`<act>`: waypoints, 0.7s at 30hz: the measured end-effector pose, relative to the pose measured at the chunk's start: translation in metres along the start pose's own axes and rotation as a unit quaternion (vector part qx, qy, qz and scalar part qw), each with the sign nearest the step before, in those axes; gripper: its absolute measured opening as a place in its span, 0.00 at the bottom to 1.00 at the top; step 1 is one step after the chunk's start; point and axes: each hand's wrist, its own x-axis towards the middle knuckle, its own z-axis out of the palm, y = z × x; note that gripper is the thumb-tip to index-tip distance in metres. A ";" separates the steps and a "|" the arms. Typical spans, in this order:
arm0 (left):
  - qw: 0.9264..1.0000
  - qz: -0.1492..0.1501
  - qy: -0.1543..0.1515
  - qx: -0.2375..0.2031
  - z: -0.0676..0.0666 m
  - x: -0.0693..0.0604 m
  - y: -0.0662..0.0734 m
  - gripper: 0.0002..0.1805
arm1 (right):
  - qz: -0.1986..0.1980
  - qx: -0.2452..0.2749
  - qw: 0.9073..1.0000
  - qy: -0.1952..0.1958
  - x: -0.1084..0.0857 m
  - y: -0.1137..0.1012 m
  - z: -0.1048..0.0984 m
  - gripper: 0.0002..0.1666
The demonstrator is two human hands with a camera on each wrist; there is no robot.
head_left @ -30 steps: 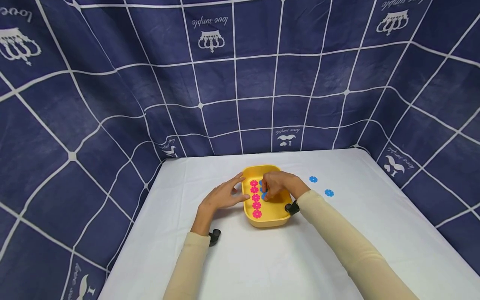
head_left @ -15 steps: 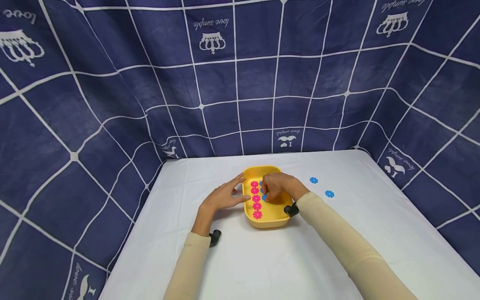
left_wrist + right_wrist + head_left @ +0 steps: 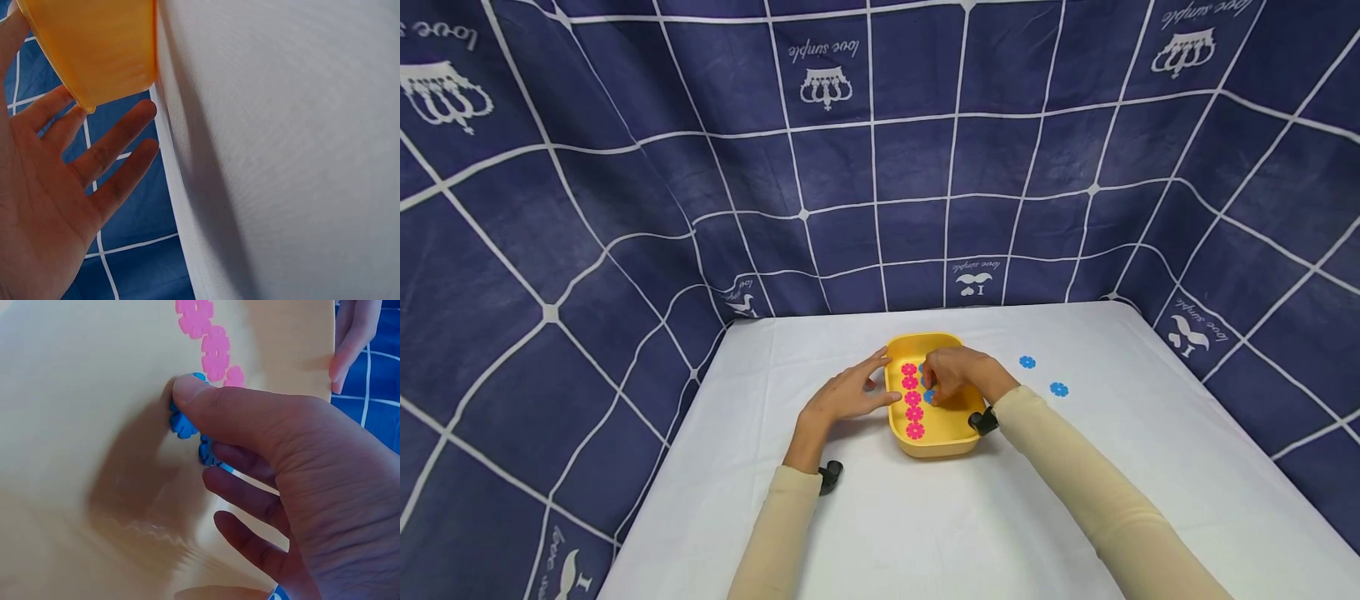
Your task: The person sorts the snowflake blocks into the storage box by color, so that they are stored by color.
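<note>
A yellow tray (image 3: 934, 446) stands on the white table. Inside it, several pink flower-shaped discs (image 3: 912, 398) form a column near the left wall. Beside them lie blue flower-shaped discs (image 3: 212, 453), partly hidden by my right hand. My right hand (image 3: 955, 372) reaches into the tray with its fingers bent, holding a blue disc (image 3: 183, 423) under the thumb tip against the tray floor. How the index finger meets that disc is hidden. My left hand (image 3: 846, 390) rests at the tray's left rim, fingers spread and loosely straight, some touching the rim.
Two more blue discs (image 3: 1027, 362) lie on the table to the right of the tray. A dark blue cloth (image 3: 910, 158) with white lines hangs behind the table and at both sides. White cloth covers the table (image 3: 895, 525).
Both hands stay almost in place; the right thumb remains on the same blue disc. The whole head view has shifted very slightly.
</note>
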 end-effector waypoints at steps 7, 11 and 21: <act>1.000 0.001 -0.002 0.000 -0.001 0.000 0.001 0.50 | 0.000 0.009 1.000 0.002 0.000 0.000 -0.002 0.14; 1.000 -0.002 -0.002 0.000 0.000 0.000 0.002 0.49 | 0.000 0.020 1.000 0.006 -0.001 -0.001 -0.003 0.15; 1.000 -0.007 0.002 0.006 0.001 0.001 0.002 0.46 | 0.009 0.045 0.999 0.018 -0.002 -0.004 -0.008 0.14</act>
